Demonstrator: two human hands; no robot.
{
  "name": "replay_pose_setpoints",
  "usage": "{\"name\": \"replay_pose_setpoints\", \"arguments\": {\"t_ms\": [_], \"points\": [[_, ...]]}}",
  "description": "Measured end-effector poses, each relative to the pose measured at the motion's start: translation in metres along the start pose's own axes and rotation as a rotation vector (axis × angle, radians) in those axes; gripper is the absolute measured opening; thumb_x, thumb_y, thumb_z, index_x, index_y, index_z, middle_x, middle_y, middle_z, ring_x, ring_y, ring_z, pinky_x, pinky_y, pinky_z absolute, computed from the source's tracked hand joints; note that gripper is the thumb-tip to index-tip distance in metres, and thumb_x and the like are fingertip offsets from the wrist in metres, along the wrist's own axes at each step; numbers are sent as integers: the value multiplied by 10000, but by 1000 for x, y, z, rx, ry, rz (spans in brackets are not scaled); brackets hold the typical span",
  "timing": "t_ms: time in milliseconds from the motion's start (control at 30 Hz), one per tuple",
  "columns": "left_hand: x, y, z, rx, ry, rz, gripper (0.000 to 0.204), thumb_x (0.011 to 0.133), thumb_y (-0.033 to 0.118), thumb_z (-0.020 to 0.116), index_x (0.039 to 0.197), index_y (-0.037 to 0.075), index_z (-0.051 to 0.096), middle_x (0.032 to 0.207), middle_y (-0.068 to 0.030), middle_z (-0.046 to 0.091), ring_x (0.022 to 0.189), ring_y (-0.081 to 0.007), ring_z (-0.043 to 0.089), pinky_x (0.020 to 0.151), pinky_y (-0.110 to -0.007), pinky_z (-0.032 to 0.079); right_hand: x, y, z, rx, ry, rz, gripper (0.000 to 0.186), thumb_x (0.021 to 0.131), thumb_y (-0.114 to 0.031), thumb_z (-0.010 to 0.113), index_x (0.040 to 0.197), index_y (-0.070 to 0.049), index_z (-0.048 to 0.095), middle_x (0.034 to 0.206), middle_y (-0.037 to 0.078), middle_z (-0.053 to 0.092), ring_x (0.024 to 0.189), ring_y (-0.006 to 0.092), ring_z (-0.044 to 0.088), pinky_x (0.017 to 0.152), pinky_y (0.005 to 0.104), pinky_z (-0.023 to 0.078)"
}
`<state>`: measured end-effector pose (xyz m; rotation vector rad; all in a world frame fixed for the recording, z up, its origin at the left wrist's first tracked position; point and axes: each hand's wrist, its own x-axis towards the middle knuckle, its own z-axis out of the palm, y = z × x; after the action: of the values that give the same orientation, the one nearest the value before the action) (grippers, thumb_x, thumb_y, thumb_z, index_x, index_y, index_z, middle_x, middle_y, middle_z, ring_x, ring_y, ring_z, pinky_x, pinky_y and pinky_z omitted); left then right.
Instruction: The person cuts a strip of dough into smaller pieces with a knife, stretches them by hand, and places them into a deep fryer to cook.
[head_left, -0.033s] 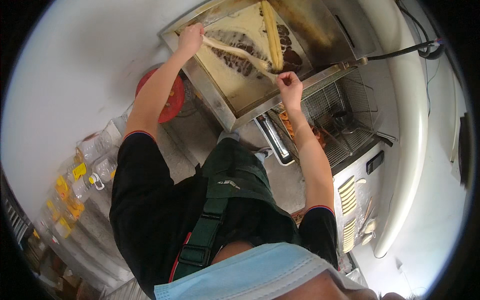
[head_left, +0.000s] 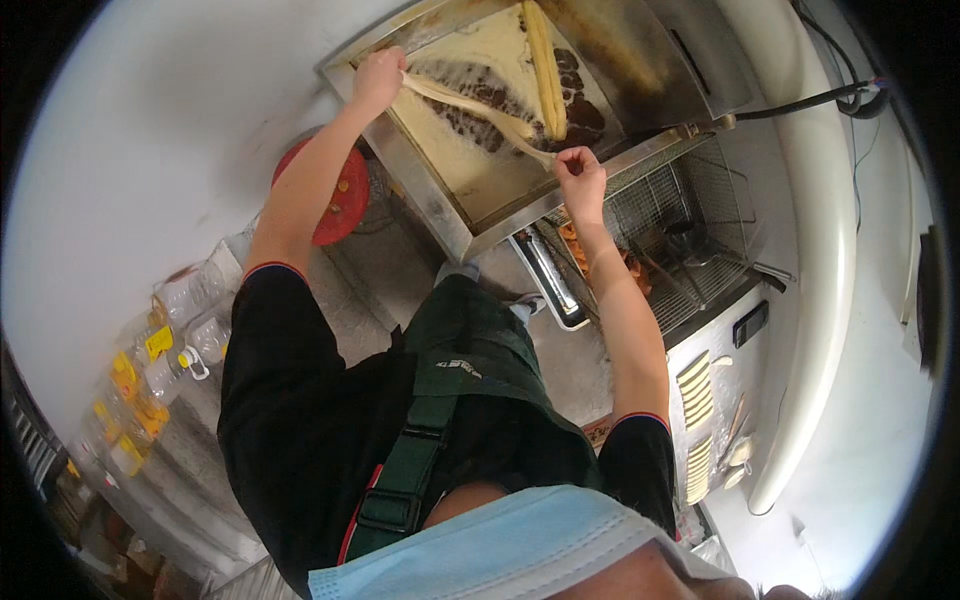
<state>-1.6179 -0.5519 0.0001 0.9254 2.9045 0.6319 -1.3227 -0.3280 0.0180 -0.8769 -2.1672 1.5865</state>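
Observation:
A pale strip of raw dough [head_left: 465,101] is stretched over a square steel fryer [head_left: 432,180] of foaming oil [head_left: 420,130]. My left hand [head_left: 379,82] pinches its far-left end above the fryer's left side. My right hand [head_left: 580,180] pinches the other end near the front rim, thumb and forefinger together. Between them the dough sags low over the foam; whether it touches the oil I cannot tell. A long golden fried dough stick [head_left: 543,75] lies in the oil to the right of the strip.
Right of the fryer stands a wire basket rack [head_left: 690,190] with fried pieces and a dark metal cup [head_left: 683,240]. On the worktop lie a phone [head_left: 750,324] and rows of dough strips [head_left: 694,392]. A red round object [head_left: 342,200] and plastic bottles [head_left: 205,335] stand left.
The dough strip has thinned and stretched near my right hand, and its thicker part has shifted slightly. Both hands stay almost where they were.

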Motion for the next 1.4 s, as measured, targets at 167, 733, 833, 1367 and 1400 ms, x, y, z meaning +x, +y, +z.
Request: {"name": "replay_pose_setpoints", "arguments": {"t_ms": [167,733,833,1367,1400], "points": [[12,5,-30,-12,8,49,63,773,88,573,828,80,602,803,-153,637,791,-353,613,685,-458,474,-7,-31,-14,71,5,74,53,796,-14,641,806,-21,589,718,-6,595,659,67,533,626,223,448],[61,8,4,98,-58,14,105,803,119,570,843,100,666,847,-136,662,828,-335,635,731,-444,497,39,-6,20,-536,104,-86,90,752,-104,623,782,-24,650,760,183,658,732,316,649,657,379,494],[69,3,25,163,-71,67,122,810,120,573,842,101,689,844,-128,669,814,-319,644,717,-432,510,55,8,30,-865,5,-47,124,737,-152,620,811,-73,679,798,153,667,761,311,654,684,397,503],[77,-3,58,410,-280,111,132,797,-7,543,778,-20,672,821,-201,666,764,-328,664,625,-427,543,62,20,72,-1329,-331,46,167,845,-165,526,888,-124,682,867,74,681,878,238,639,818,390,416],[76,-5,58,404,-271,108,132,796,-8,542,777,-20,672,824,-202,666,766,-329,664,625,-426,542,62,20,73,-1323,-315,28,165,840,-168,524,853,-124,683,836,79,681,851,250,648,803,394,430]]}}
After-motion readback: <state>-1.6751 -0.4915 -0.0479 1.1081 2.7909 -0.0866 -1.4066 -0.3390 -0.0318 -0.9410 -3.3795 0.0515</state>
